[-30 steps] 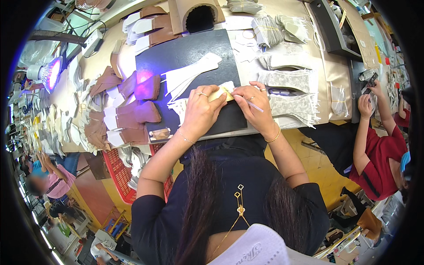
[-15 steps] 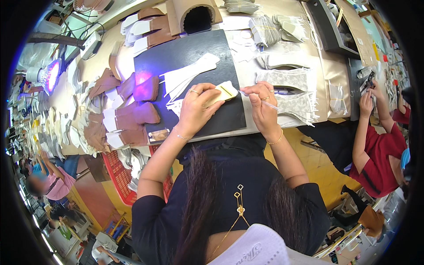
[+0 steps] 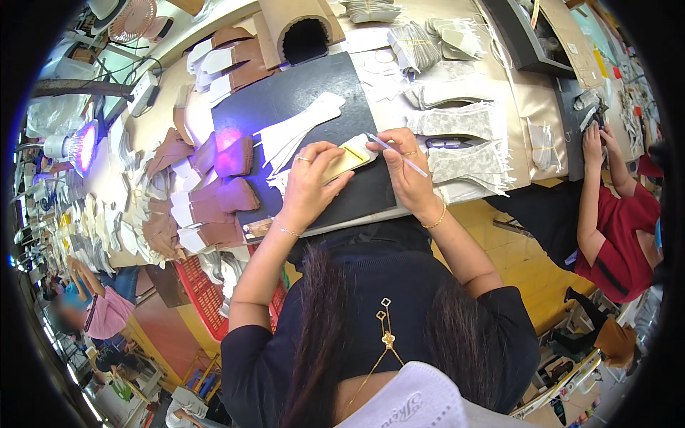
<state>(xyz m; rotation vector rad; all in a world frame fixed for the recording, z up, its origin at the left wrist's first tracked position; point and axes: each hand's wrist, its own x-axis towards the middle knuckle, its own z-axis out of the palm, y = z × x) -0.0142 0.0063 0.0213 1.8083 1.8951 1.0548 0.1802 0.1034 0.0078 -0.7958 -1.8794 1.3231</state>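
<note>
My left hand presses a pale yellow template with a dark slot onto a white cut piece, fingers on one side and thumb on the other. A slim whitish pen is pinched in my right hand; its tip is at the far right end of the white piece. Both hands are over the black mat. Just beyond my left hand, several long white cut pieces lie fanned out on the mat.
Brown cut pieces lie left of the mat, near a purple-lit lamp. Grey patterned pieces and bundled stacks lie to the right. A red basket stands below the table edge. A co-worker in red sits at right.
The pen has turned in my right hand, its back end now pointing toward me on the right. My left hand still holds the template. The view has shifted slightly.
</note>
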